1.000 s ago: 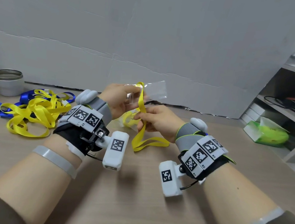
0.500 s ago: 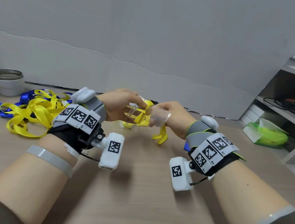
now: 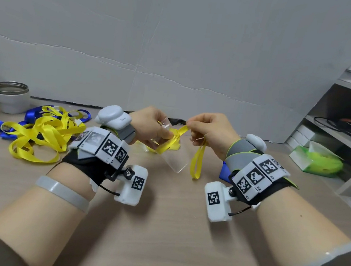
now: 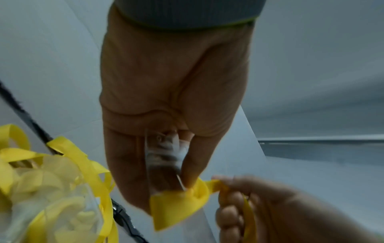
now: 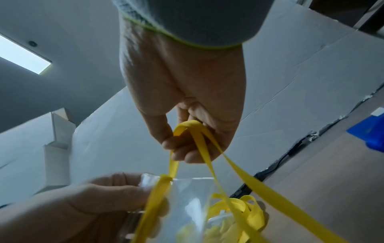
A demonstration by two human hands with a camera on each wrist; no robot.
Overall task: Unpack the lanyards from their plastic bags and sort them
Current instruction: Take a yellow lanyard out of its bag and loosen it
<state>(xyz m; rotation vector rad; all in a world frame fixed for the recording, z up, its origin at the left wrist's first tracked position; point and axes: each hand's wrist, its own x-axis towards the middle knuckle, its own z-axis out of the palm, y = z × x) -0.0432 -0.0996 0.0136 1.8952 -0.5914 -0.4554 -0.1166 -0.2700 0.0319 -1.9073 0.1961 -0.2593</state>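
My left hand [image 3: 153, 128] pinches the mouth of a clear plastic bag [image 3: 174, 162] held above the table; the bag [image 5: 187, 205] hangs down toward me. My right hand [image 3: 206, 129] pinches a yellow lanyard [image 3: 196, 164] that runs out of the bag's mouth, with a loop dangling below the hand. In the right wrist view the yellow strap [image 5: 199, 141] passes between thumb and forefinger. In the left wrist view the thumb and fingers grip the plastic [image 4: 164, 157] beside the strap [image 4: 176, 205]. A pile of unpacked yellow and blue lanyards [image 3: 40, 129] lies at the left.
A white cup with a metal rim [image 3: 11, 96] stands at the far left. More bagged yellow lanyards [image 3: 174, 146] lie under my hands. A blue lanyard [image 3: 224, 172] lies behind the right wrist. Shelves and a green-filled bag [image 3: 319, 161] stand at the right. The grey wall [image 3: 179, 56] is close behind.
My hands dropped lower, then drew apart; the right hand pulled more yellow strap out of the bag, and the bag now hangs down from the left hand.
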